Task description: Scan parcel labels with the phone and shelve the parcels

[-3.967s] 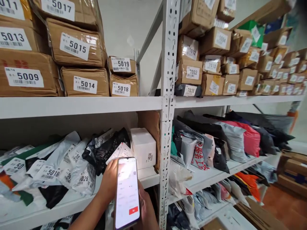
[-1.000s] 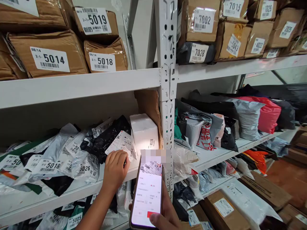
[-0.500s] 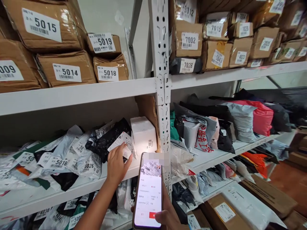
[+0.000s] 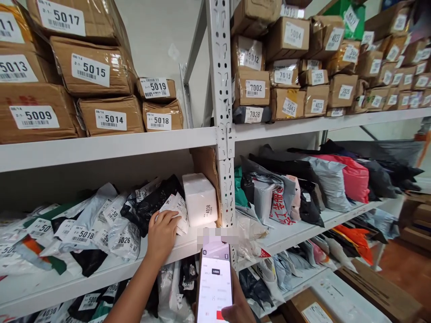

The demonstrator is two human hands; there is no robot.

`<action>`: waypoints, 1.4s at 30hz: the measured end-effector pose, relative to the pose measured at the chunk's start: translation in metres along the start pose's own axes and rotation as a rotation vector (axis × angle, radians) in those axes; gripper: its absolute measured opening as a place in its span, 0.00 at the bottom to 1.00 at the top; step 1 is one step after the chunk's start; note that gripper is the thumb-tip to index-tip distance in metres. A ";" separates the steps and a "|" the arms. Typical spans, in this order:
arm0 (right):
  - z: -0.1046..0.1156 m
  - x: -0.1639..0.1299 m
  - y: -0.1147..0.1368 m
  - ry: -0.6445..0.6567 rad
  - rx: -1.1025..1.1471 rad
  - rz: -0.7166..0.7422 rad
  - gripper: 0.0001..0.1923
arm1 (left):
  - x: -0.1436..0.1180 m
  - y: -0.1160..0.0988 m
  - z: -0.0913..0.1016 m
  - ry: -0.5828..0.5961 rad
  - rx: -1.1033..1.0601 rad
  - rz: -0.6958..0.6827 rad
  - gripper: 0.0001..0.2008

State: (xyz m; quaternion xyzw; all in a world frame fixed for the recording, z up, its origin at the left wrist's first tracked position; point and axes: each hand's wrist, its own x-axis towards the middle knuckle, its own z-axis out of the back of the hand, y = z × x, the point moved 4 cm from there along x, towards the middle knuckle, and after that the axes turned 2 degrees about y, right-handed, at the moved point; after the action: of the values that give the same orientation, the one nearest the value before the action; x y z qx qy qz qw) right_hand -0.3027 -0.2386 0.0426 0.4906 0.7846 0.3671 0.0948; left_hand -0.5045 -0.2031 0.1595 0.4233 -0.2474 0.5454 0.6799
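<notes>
My left hand (image 4: pixel 163 234) is on the middle shelf, its fingers curled over the edge of a black plastic parcel (image 4: pixel 148 208). White shipping labels (image 4: pixel 180 211) lie on the parcel's front, partly under my fingertips. Just right of them stands a white box (image 4: pixel 201 202) marked 4038. In my right hand (image 4: pixel 237 309) is a smartphone (image 4: pixel 215 280), held upright with its lit screen facing me. My right thumb rests over a red button at the screen's bottom. The phone's lower end is cut off by the frame.
Numbered brown cartons (image 4: pixel 111 117) fill the upper shelf. Plastic mailer bags (image 4: pixel 124 240) crowd the shelf left of my hand. A white perforated post (image 4: pixel 222 130) divides the racks. More bags (image 4: pixel 332 179) and large cartons (image 4: pixel 380 291) are at right.
The view has tilted up and shifted, showing more upper cartons. My left fingers have curled in closer on the parcel's labels. A small dark pop-up now shows on the phone screen.
</notes>
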 end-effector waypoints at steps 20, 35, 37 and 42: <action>-0.100 0.088 -0.018 0.161 0.109 0.073 0.28 | -0.011 0.005 0.006 -0.172 0.016 0.094 0.10; -0.102 0.087 -0.013 0.187 0.100 0.083 0.28 | -0.012 0.006 0.004 -0.142 0.006 0.140 0.11; -0.102 0.087 -0.014 0.177 0.102 0.092 0.28 | -0.012 0.006 0.003 -0.144 0.012 0.131 0.11; -0.102 0.088 -0.017 0.153 0.102 0.069 0.29 | -0.013 0.005 0.004 -0.151 0.015 0.119 0.07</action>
State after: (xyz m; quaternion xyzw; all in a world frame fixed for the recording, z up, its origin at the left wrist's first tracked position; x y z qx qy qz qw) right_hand -0.4099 -0.2183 0.1226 0.4921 0.7899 0.3659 -0.0031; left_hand -0.5127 -0.2130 0.1530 0.4531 -0.3185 0.5530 0.6224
